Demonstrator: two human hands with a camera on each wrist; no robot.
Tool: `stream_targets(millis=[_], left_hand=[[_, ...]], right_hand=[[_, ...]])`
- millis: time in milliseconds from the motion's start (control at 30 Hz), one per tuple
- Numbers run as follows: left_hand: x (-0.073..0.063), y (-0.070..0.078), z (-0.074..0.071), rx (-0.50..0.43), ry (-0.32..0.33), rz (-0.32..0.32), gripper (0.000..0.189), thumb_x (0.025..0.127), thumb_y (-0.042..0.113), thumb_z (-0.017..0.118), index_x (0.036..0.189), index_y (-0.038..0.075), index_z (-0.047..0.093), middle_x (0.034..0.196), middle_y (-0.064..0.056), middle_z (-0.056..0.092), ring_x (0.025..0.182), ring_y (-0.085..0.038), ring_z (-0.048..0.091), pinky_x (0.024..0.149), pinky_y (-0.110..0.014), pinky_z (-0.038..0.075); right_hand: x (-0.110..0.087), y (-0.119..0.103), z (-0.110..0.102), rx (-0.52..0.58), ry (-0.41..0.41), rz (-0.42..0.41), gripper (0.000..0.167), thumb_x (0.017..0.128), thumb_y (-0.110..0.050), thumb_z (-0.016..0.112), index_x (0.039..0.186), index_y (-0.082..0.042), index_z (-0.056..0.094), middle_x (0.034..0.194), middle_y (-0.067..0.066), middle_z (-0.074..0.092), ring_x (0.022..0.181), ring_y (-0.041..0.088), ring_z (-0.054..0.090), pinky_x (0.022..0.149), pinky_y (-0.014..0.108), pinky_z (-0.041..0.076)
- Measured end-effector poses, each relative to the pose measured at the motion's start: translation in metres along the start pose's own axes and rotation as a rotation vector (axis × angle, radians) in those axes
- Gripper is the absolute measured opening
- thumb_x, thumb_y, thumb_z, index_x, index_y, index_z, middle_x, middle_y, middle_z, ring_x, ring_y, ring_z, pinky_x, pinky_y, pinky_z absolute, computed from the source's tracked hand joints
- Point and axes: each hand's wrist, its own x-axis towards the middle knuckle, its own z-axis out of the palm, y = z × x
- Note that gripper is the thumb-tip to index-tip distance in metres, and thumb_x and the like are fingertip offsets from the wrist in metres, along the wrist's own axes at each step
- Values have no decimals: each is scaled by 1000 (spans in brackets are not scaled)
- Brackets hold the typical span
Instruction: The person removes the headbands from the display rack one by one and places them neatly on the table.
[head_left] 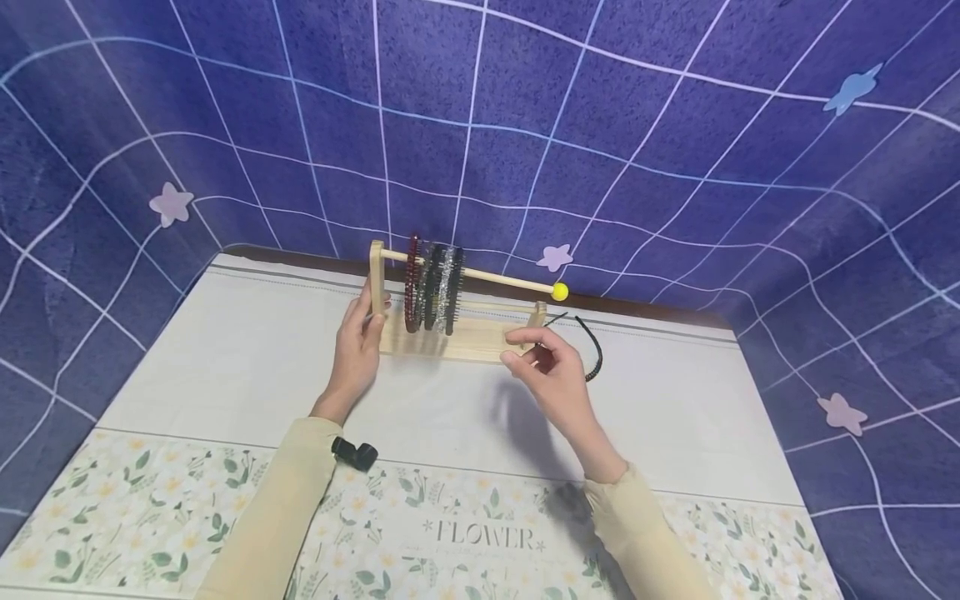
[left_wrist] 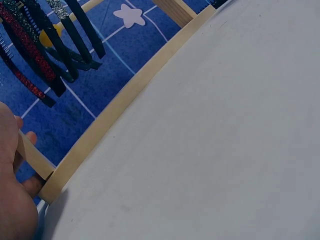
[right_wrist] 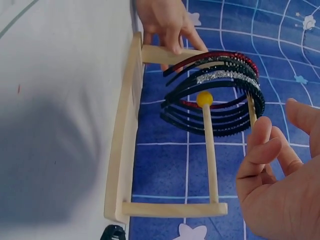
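My left hand (head_left: 356, 354) grips the left post (head_left: 377, 279) of a wooden headband stand (head_left: 480, 340), thumb in front and fingers behind. Several headbands (head_left: 435, 287), dark red, black and silver glitter, hang together on the upper rod (head_left: 510, 278), towards its left end. That rod ends in a yellow ball (head_left: 559, 292). Near the stand's right end is my right hand (head_left: 555, 375), fingers loosely bent. In the right wrist view the right hand (right_wrist: 285, 180) has nothing between thumb and fingers. A black headband (head_left: 598, 350) lies just beyond it, partly hidden by the hand.
Under the stand is a white tablecloth (head_left: 442, 417) with a floral printed border (head_left: 360, 508) along the near side. A blue gridded curtain (head_left: 525, 150) with star shapes rises behind the table's dark back edge (head_left: 660, 310). A black strap device (head_left: 354, 454) sits at the left wrist.
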Motion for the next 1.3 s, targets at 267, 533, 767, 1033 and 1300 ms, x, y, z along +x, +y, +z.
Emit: stream_targets(millis=[267,533,767,1033,1300], left_hand=[[1,-1,3,13,5,-1,71,116,0,47,179,25,24,151,-29,51,139,-51,60,125,-61,50],[2,0,3,16,1,-4,69,116,0,45,179,20,23,151,-32,50,139,-54,59,126,-62,48],[1,0,0,-1,-6,-7,71,116,4,48,178,33,25,152,-23,52,143,-45,59,127,-54,50],[-1,0,0,10,-12,-13,71,117,7,48,178,35,25,152,-21,53,143,-44,59,129,-55,47],[0,0,0,0,1,-25,71,116,3,48,178,32,26,154,-22,51,144,-45,58,127,-52,50]], right_hand=[[5,-1,9,31,-15,2,28,94,4,83,121,7,76,129,20,73,79,9,64,63,14,53],[13,1,18,48,-23,-2,29,95,4,82,123,8,74,127,25,72,76,9,66,66,16,58],[22,1,29,70,-31,14,32,97,2,82,128,5,74,120,25,74,72,8,67,70,21,64],[27,0,40,104,-28,22,36,95,4,82,129,8,71,117,27,74,69,9,66,68,23,65],[33,3,50,124,-3,55,36,96,2,82,130,6,72,114,24,76,67,13,67,66,24,64]])
